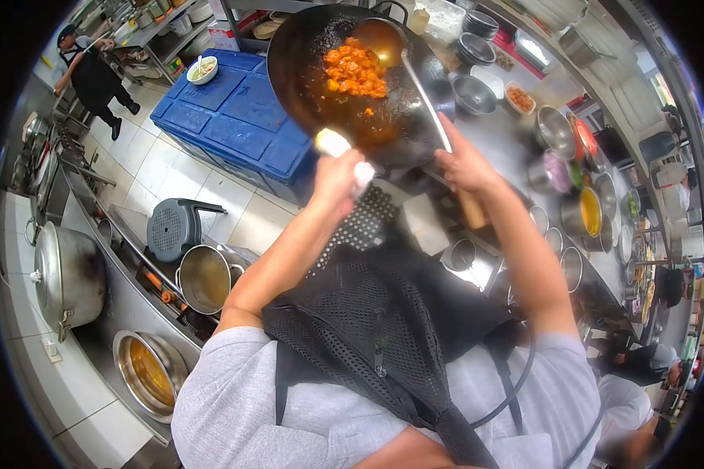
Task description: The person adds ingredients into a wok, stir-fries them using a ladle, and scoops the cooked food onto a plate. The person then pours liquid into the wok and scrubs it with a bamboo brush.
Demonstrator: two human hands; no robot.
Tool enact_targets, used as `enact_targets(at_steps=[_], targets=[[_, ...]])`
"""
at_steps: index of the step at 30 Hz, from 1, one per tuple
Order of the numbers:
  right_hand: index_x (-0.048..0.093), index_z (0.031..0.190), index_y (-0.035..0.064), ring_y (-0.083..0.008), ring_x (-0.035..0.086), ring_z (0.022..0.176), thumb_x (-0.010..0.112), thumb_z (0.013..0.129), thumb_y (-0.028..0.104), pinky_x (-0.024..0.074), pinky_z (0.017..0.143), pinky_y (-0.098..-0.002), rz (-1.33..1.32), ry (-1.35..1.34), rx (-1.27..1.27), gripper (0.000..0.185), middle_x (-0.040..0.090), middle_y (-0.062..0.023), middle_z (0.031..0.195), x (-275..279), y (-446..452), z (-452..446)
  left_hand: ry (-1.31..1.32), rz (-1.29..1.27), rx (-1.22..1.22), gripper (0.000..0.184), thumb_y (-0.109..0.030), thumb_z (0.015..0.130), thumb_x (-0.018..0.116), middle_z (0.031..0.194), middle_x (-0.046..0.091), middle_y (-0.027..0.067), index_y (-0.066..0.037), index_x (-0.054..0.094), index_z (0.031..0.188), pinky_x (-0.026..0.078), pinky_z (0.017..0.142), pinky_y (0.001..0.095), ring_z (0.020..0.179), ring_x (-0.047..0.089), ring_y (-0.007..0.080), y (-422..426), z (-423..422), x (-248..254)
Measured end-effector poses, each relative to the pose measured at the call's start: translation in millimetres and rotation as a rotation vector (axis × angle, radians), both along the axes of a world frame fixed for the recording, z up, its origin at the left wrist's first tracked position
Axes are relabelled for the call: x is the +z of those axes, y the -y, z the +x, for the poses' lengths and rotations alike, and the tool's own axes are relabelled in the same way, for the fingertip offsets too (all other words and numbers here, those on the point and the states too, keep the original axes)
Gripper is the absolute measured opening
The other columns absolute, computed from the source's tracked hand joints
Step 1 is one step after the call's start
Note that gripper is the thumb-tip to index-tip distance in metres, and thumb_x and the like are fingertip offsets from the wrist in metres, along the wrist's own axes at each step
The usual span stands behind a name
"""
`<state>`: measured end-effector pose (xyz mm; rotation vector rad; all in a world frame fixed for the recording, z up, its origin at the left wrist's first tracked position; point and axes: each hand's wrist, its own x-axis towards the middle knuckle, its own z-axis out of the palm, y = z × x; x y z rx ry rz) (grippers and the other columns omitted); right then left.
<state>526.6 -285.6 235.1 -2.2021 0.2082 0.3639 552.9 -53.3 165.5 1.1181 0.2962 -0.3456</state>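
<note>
My left hand (338, 181) is closed around a bunched white cloth (334, 144) at the near rim of a large black wok (299, 74). Whether the fingers also grip a wok handle is hidden. In my right hand (471, 162) is a long-handled metal ladle (424, 95), its wooden end sticking out below the fist. The ladle's bowl rests inside the wok at the far side and holds brownish liquid. Beside it, a heap of orange-red glazed food pieces (355, 70) lies in the wok, with a few loose bits and oily sauce nearer me.
A blue lidded chest (223, 102) carries a small bowl (202, 70). On the right counter stand several metal bowls and a pot of yellow liquid (590, 213). Stockpots (207, 277) and a grey stool (172, 229) are at left. A person (94, 78) stands far left; others are at right.
</note>
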Motion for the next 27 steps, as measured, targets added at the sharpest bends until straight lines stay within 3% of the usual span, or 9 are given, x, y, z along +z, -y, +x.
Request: enact_targets(at_steps=[5, 6, 9, 10, 13, 14, 17, 23, 27], targets=[[0.017, 0.153, 0.0252, -0.0380, 0.065, 0.074, 0.054, 0.091, 0.009, 0.0504, 0.068, -0.0447, -0.370, 0.343, 0.496, 0.074, 0.064, -0.0276, 0.099, -9, 22, -1, -0.240, -0.197, -0.037, 0.011, -0.019, 0.088, 0.055, 0.066, 0.056, 0.0038, -0.008, 0.054, 0.087, 0.035, 0.037, 0.0260, 0.049, 0.050, 0.0125, -12, -4, -6], [0.017, 0.153, 0.0253, -0.0445, 0.063, 0.084, 0.056, 0.090, 0.010, 0.0470, 0.077, -0.0468, -0.416, 0.233, 0.472, 0.075, 0.064, -0.0296, 0.098, 4, 19, -9, -0.282, -0.240, -0.048, 0.011, -0.020, 0.088, 0.055, 0.066, 0.056, 0.0036, -0.009, 0.054, 0.088, 0.034, 0.036, 0.0259, 0.048, 0.050, 0.0126, -17, -1, -17], [0.018, 0.152, 0.0253, -0.0450, 0.062, 0.082, 0.055, 0.090, 0.009, 0.0470, 0.076, -0.0474, -0.488, 0.074, 0.363, 0.075, 0.063, -0.0299, 0.093, 20, 12, -13, -0.309, -0.261, -0.021, 0.013, -0.021, 0.089, 0.054, 0.066, 0.056, 0.0040, -0.008, 0.055, 0.086, 0.035, 0.037, 0.0275, 0.047, 0.050, 0.0139, -25, -5, -33], [0.019, 0.153, 0.0248, -0.0367, 0.062, 0.069, 0.055, 0.091, 0.009, 0.0483, 0.069, -0.0455, -0.519, 0.212, 0.388, 0.074, 0.063, -0.0240, 0.083, 9, 19, -6, -0.288, -0.232, -0.015, 0.014, -0.021, 0.089, 0.054, 0.066, 0.057, 0.0044, -0.008, 0.055, 0.086, 0.036, 0.037, 0.0280, 0.048, 0.050, 0.0142, -25, -7, -38], [0.018, 0.153, 0.0237, -0.0231, 0.057, 0.057, 0.055, 0.092, 0.009, 0.0479, 0.059, -0.0411, -0.289, -0.109, 0.112, 0.073, 0.059, -0.0155, 0.075, 32, 17, 8, -0.158, -0.139, 0.038, 0.011, -0.015, 0.085, 0.057, 0.068, 0.057, 0.0040, -0.004, 0.057, 0.086, 0.040, 0.042, 0.0296, 0.051, 0.053, 0.0145, -22, -10, -40], [0.017, 0.153, 0.0236, -0.0124, 0.050, 0.054, 0.053, 0.093, 0.010, 0.0456, 0.048, -0.0338, -0.294, -0.111, 0.077, 0.071, 0.053, -0.0075, 0.074, 34, 17, 10, -0.101, -0.113, 0.068, 0.011, -0.013, 0.084, 0.057, 0.068, 0.057, 0.0037, -0.003, 0.057, 0.086, 0.040, 0.043, 0.0297, 0.052, 0.054, 0.0144, -21, -10, -41], [0.015, 0.153, 0.0244, -0.0113, 0.048, 0.053, 0.050, 0.095, 0.011, 0.0454, 0.045, -0.0291, -0.186, -0.210, -0.043, 0.070, 0.050, -0.0041, 0.073, 23, 9, 10, 0.048, -0.014, 0.162, 0.011, -0.004, 0.077, 0.058, 0.070, 0.056, 0.0038, 0.001, 0.056, 0.086, 0.044, 0.048, 0.0308, 0.056, 0.057, 0.0145, -15, -12, -36], [0.011, 0.153, 0.0211, -0.0038, 0.036, 0.050, 0.047, 0.096, 0.008, 0.0369, 0.044, -0.0216, 0.757, -0.572, -0.159, 0.068, 0.038, 0.0036, 0.068, 40, -75, -23, 0.226, 0.173, 0.191, 0.012, 0.003, 0.074, 0.053, 0.070, 0.054, 0.0033, -0.001, 0.053, 0.085, 0.043, 0.044, 0.0314, 0.052, 0.055, 0.0141, -1, -2, -55], [0.026, 0.147, 0.0218, -0.0024, 0.037, 0.050, 0.047, 0.097, 0.008, 0.0344, 0.043, -0.0185, 1.120, -0.686, -0.286, 0.056, 0.040, 0.0032, 0.071, 68, -107, -35, 0.166, 0.360, 0.178, 0.015, 0.004, 0.073, 0.053, 0.073, 0.055, 0.0033, -0.001, 0.054, 0.087, 0.046, 0.050, 0.0303, 0.059, 0.057, 0.0135, -3, -10, -72]])
